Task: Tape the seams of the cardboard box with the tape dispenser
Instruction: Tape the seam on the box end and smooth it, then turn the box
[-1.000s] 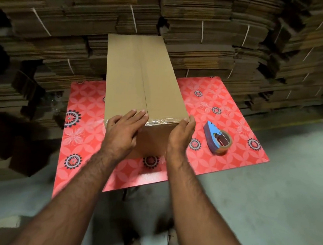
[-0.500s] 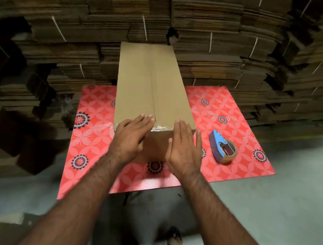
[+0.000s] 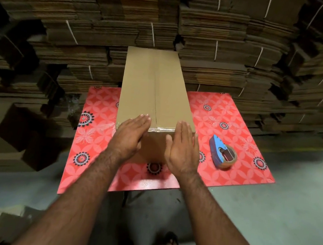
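A long brown cardboard box (image 3: 150,85) lies on a red patterned table (image 3: 236,118), its centre seam running away from me. Clear tape crosses its near top edge. My left hand (image 3: 129,137) lies flat with straight fingers on the near left corner of the box. At the near right corner, my right hand (image 3: 182,148) is flat with straight fingers against the box's edge. The blue tape dispenser (image 3: 222,151) with a brown tape roll lies on the table to the right of my right hand, untouched.
Tall stacks of flattened cardboard (image 3: 224,49) fill the wall behind the table and both sides. Loose cardboard boxes (image 3: 18,133) sit on the floor to the left. Grey concrete floor (image 3: 265,223) lies to the right and near me. My feet show below the table edge.
My right hand left its curled hold on the box's near right corner and now lies flat with straight fingers. My left hand stayed on the near left corner. The dispenser has not moved.
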Tool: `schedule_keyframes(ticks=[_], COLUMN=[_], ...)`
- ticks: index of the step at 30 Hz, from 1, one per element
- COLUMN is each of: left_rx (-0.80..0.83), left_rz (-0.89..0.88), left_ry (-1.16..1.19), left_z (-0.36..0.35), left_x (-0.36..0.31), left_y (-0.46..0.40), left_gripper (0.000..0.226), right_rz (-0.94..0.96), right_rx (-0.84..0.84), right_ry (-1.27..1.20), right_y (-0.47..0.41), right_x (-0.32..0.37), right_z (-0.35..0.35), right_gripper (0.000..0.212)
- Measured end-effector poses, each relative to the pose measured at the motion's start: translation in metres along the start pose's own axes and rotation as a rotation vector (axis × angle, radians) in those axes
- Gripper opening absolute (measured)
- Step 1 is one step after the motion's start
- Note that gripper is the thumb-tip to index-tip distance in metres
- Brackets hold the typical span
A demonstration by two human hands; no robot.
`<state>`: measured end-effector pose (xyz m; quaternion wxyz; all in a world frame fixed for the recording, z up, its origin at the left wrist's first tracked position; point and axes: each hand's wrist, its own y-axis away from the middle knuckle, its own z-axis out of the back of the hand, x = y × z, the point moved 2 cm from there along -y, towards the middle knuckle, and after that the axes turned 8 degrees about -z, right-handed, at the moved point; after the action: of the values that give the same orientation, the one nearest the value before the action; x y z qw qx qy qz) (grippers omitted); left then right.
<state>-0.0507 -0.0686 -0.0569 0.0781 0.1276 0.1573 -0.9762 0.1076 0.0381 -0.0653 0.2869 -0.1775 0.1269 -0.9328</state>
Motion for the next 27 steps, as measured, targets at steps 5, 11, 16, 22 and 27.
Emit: schedule_keyframes(ticks=[5,11,16,22,27], left_rx=[-0.028,-0.042,-0.017,-0.086,-0.096], left_rz=[0.004,0.007,0.043,0.066,0.017], left_ry=[-0.003,-0.015,-0.028,-0.196,-0.221], left_z=[0.001,0.001,0.002,-0.023,-0.039], left_x=[0.001,-0.003,-0.009,-0.061,-0.073], left_y=[-0.002,-0.005,-0.004,-0.025,-0.053], left_gripper=[0.069,0.071,0.058,0.056,0.044], right_rz=[-0.344,-0.611,-0.39,0.204,0.488], right_rx=[0.058,0.279,0.34,-0.131,-0.098], right_ry=[-0.377,-0.854,-0.663,-0.246,-0.134], right_y=[-0.03,-0.039,-0.01,-0.035,-0.05], right_x=[0.006,-0.029,-0.05,-0.055,-0.076], right_z=[-0.004,-0.013,-0.025,0.002,-0.017], right_gripper=[0.058,0.045,0.056,0.05,0.041])
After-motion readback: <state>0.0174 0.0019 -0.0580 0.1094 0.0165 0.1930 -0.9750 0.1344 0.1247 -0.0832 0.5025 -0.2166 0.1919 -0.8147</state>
